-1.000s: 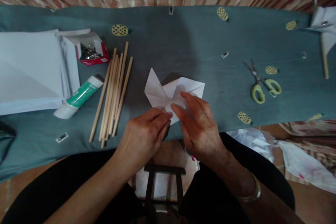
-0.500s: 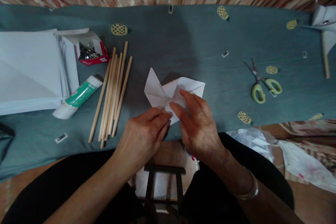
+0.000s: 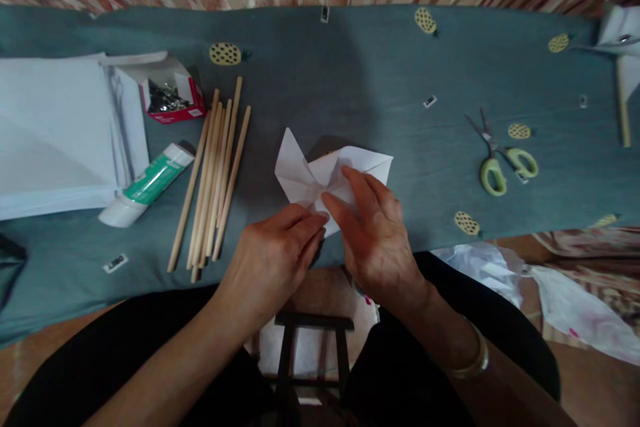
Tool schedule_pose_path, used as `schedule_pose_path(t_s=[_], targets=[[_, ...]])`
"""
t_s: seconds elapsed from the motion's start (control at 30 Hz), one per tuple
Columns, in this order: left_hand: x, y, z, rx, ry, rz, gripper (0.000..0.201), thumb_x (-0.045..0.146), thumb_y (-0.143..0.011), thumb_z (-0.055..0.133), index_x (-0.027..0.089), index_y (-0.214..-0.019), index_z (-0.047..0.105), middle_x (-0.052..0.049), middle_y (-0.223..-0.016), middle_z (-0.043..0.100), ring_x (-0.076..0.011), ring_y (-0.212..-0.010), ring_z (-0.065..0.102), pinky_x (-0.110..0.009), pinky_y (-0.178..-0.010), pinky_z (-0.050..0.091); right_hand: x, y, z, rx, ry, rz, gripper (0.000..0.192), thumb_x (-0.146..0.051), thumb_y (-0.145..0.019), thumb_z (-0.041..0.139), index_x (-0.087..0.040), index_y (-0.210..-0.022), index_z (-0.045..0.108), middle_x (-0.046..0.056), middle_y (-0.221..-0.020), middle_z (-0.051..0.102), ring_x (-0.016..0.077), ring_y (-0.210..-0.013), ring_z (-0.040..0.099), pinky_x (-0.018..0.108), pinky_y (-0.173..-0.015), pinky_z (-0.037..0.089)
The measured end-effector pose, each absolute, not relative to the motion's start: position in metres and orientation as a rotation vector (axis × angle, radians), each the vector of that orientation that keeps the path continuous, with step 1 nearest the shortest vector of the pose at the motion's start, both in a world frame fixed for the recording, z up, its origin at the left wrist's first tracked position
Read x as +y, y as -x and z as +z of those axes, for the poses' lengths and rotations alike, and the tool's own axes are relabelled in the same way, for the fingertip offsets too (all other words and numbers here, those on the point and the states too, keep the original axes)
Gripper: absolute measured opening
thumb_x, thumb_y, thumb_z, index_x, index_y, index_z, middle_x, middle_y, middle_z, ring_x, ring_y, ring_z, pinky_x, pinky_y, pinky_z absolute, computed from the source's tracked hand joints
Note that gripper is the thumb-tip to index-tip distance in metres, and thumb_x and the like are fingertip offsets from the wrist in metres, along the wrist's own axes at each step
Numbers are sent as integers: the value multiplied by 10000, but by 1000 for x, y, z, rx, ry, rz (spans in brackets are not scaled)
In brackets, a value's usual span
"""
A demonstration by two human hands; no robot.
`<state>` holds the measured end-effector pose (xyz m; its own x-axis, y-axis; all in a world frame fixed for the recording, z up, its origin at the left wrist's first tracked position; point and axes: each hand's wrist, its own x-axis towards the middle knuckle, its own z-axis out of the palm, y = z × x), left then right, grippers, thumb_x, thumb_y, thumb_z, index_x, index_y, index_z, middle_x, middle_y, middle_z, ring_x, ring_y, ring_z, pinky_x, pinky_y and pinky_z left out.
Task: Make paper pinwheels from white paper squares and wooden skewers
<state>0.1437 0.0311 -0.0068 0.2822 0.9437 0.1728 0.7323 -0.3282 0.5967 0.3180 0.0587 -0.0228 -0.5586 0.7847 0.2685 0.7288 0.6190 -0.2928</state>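
Note:
A white paper pinwheel [image 3: 293, 163] lies near the table's front edge, with pointed blades toward the upper left and the right. My left hand [image 3: 275, 250] pinches its lower edge between thumb and fingers. Across the lower right part of the paper is my right hand [image 3: 377, 237], its thumb near the centre and its index finger on a folded blade, gripping the paper between them. Both hands cover the lower blades, and the right palm is hidden from above.
Wooden sticks [image 3: 207, 180] lie in a bundle on the left. Beside them are a green-and-white glue bottle [image 3: 153, 180], a red box of metal pieces [image 3: 177, 110] and stacked white paper [image 3: 50, 133]. Green-handled scissors [image 3: 494, 147] rest open at right. A stick with paper [image 3: 623, 100] is at far right.
The hands and the pinwheel stay almost in place. The right fingers shift very slightly on the paper, and the view moves a little.

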Motion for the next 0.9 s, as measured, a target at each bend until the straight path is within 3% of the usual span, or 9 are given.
schedule_pose_path(t_s=[0.2,0.43,0.6,0.77,0.9], targets=[[32,-143,-6,1516,-2151,670,192,153,-934,512,148,-1006,690,-40,-880,713,-134,-707,691,-229,-654,558,56,-315,-25,-2441,1197,300,369,-142,-974,396,-281,-1300,495,105,-1488,446,319,-1447,323,527,-1040,434],[33,-144,-4,1530,-2151,633,181,169,-931,516,140,-956,693,-52,-894,712,-141,-717,689,-244,-670,562,54,-310,-33,-2419,1117,218,364,-108,-968,373,-200,-1296,503,151,-1449,489,280,-1464,300,495,-1077,415],[31,-144,-3,1551,-2141,591,160,193,-906,579,144,-1014,687,-51,-909,706,-150,-738,695,-254,-683,569,61,-316,-26,-2380,1135,407,369,-97,-912,427,-185,-1232,588,136,-1508,423,326,-1477,261,555,-1106,379],[30,-143,-4,1547,-2177,622,179,176,-882,615,134,-1044,679,-62,-942,716,-170,-746,705,-273,-685,584,76,-329,-14,-2212,1149,719,421,-87,-911,387,-205,-1245,616,105,-1486,479,242,-1423,390,517,-1144,371],[30,-144,-4,1562,-2205,605,184,171,-862,642,138,-1039,680,-62,-952,719,-173,-750,712,-271,-683,592,90,-336,-12,-2172,1263,573,424,-141,-940,396,-215,-1308,592,100,-1462,512,264,-1391,438,544,-1139,376]])
